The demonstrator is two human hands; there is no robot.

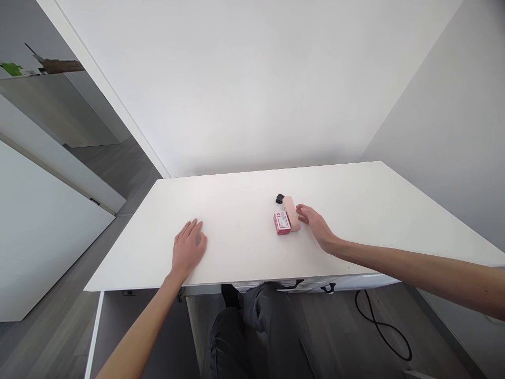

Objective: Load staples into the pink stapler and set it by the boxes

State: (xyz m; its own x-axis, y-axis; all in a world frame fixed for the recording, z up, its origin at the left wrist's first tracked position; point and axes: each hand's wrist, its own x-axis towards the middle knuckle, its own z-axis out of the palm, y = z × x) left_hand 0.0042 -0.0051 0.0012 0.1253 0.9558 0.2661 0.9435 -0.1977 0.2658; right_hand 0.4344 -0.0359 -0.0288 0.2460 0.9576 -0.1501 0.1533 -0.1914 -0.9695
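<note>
My left hand [188, 247] rests palm down on the left part of the white desk [232, 252], its fingers stretched out and nothing in them. Toward the right, my right hand [315, 223] is beside a long pink object with rounded ends [292, 213]; its fingers are extended at the object's right edge, and I cannot tell if they touch it. Against the pink object's left side sits a small red and white box [282, 223]. Just behind the box lies a small black item [280, 198], too small to name.
A white wall [256, 95] stands behind the desk and a grey wall [453, 116] to the right. Drawers with black handles [328, 288] are under the front edge. A black cable [379, 323] loops on the floor. My legs [272, 321] are below the desk.
</note>
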